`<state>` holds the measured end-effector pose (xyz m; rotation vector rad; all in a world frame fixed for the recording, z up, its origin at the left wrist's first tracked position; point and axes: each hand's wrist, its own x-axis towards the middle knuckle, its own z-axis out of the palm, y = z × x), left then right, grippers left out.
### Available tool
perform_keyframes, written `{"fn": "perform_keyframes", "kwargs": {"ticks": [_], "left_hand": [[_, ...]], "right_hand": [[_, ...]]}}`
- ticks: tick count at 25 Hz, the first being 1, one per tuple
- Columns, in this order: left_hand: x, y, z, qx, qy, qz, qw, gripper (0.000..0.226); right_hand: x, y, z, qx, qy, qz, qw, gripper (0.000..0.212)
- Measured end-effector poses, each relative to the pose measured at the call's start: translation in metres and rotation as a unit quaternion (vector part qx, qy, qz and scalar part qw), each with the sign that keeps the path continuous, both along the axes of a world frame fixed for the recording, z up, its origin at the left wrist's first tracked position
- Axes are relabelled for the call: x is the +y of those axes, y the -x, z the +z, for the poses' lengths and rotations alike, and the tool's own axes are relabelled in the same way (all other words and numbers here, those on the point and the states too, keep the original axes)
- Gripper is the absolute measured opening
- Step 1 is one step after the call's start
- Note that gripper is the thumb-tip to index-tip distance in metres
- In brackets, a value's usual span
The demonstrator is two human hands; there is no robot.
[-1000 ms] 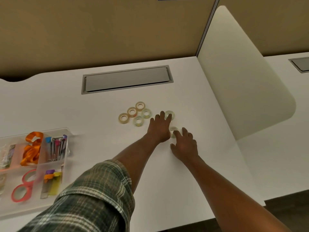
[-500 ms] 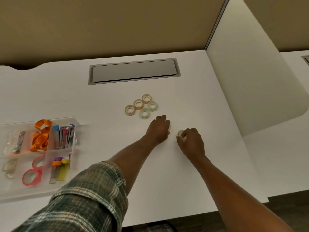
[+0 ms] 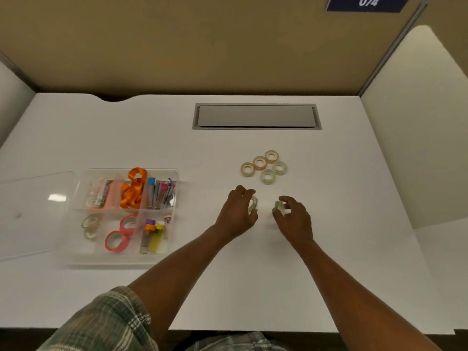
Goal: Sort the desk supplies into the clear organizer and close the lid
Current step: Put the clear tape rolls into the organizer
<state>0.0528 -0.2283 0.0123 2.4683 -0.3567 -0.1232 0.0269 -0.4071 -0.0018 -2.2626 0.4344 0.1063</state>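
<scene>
My left hand (image 3: 236, 214) grips a small clear tape roll (image 3: 253, 204) just above the white desk. Beside it, my right hand (image 3: 295, 219) pinches another small tape roll (image 3: 279, 205). Behind them a cluster of several tape rolls (image 3: 264, 166) lies flat on the desk. The clear organizer (image 3: 83, 254) sits at the left. It holds orange ribbon (image 3: 133, 191), pens (image 3: 160, 193), red tape rings (image 3: 119, 234), clear tape rolls (image 3: 90, 226) and small coloured items. Its clear lid (image 3: 33, 214) lies open to the left.
A grey cable hatch (image 3: 255, 116) is set into the desk at the back. A white divider panel (image 3: 417, 127) rises at the right, a tan partition wall behind. The desk's front edge runs close to my body.
Both hands have closed on a tape roll each and drawn back toward me, away from the cluster. The view has swung left, bringing the organizer and lid fully into sight.
</scene>
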Motion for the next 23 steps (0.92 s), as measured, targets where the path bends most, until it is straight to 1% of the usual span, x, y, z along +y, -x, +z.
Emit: {"fn": "perform_keyframes", "kwargs": {"ticks": [4,9,13,17,20,23], "left_hand": [[0.057,0.009,0.009,-0.015,-0.006,0.037,0.999,0.051],[0.127,0.024,0.018,-0.03,-0.007,0.095,0.995,0.051],[0.189,0.039,0.023,-0.046,-0.004,0.173,0.984,0.054],[0.254,0.053,0.026,-0.069,-0.004,0.229,0.971,0.05],[0.298,0.064,0.025,-0.073,-0.034,0.269,0.96,0.05],[0.333,0.075,0.023,-0.063,-0.084,0.312,0.944,0.05]], "right_hand": [[0.053,-0.004,0.008,-0.003,0.009,0.056,0.998,0.041],[0.129,-0.018,0.025,-0.031,-0.002,0.116,0.993,0.041],[0.197,-0.028,0.04,-0.06,-0.036,0.158,0.985,0.041],[0.264,-0.035,0.048,-0.076,-0.036,0.226,0.97,0.042],[0.31,-0.035,0.048,-0.083,-0.039,0.269,0.959,0.044],[0.351,-0.034,0.047,-0.101,-0.039,0.333,0.937,0.046]]}}
